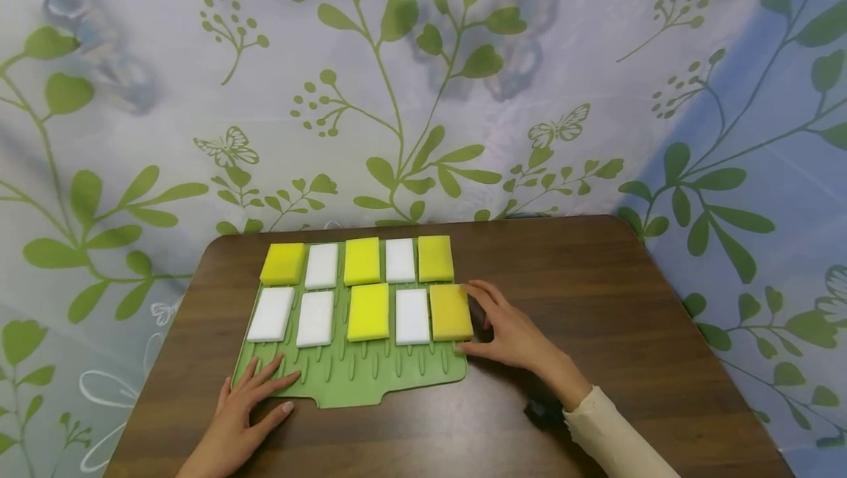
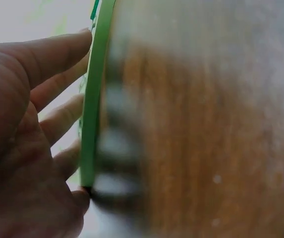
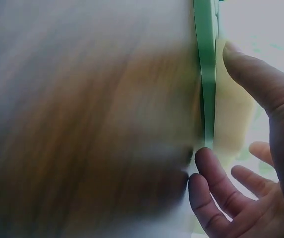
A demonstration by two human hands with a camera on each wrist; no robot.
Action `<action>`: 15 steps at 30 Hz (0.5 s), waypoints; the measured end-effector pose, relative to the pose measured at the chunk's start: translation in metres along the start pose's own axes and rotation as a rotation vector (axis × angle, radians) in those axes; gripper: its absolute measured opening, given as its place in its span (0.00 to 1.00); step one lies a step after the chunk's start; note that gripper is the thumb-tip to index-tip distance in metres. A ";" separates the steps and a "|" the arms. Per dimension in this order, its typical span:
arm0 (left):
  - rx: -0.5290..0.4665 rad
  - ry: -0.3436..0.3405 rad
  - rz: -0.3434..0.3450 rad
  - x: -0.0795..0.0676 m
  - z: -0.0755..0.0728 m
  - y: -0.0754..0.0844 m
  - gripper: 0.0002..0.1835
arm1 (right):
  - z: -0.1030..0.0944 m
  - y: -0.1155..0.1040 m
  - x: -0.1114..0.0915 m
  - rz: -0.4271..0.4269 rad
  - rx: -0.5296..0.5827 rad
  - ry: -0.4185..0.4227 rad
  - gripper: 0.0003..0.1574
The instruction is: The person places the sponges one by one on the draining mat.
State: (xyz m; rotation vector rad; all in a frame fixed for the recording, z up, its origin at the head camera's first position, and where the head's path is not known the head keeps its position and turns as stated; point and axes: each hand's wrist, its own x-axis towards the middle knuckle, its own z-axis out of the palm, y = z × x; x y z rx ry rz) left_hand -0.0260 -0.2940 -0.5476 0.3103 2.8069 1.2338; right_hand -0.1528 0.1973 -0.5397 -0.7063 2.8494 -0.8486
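Note:
A green ridged mat [image 1: 354, 390] lies on the brown wooden table, bearing two rows of yellow and white sponge blocks. My left hand [image 1: 241, 412] rests at the mat's lower left corner with its fingers spread and nearly straight. In the left wrist view those fingers [image 2: 62, 119] lie along the green mat's edge. My right hand [image 1: 512, 331] is at the mat's right edge, beside the end yellow sponge [image 1: 451, 312] of the front row. Its thumb and forefinger stand near that sponge's two right corners, apart from each other; firm contact is not clear.
Several more sponges, including a white sponge [image 1: 412, 316] and a bright yellow sponge [image 1: 368, 312], lie flat on the mat. A small dark object [image 1: 545, 413] sits by my right wrist. A leaf-patterned cloth [image 1: 423, 95] hangs behind the table [image 1: 562, 265].

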 end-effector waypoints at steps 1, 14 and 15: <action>0.029 0.001 -0.017 -0.001 0.000 0.002 0.23 | -0.002 0.001 -0.002 0.004 0.005 0.004 0.69; 0.306 0.346 0.166 0.019 -0.004 0.049 0.29 | -0.033 0.017 -0.037 0.136 -0.132 0.114 0.53; 0.318 0.349 0.191 0.025 -0.003 0.049 0.30 | -0.034 0.019 -0.039 0.153 -0.151 0.120 0.52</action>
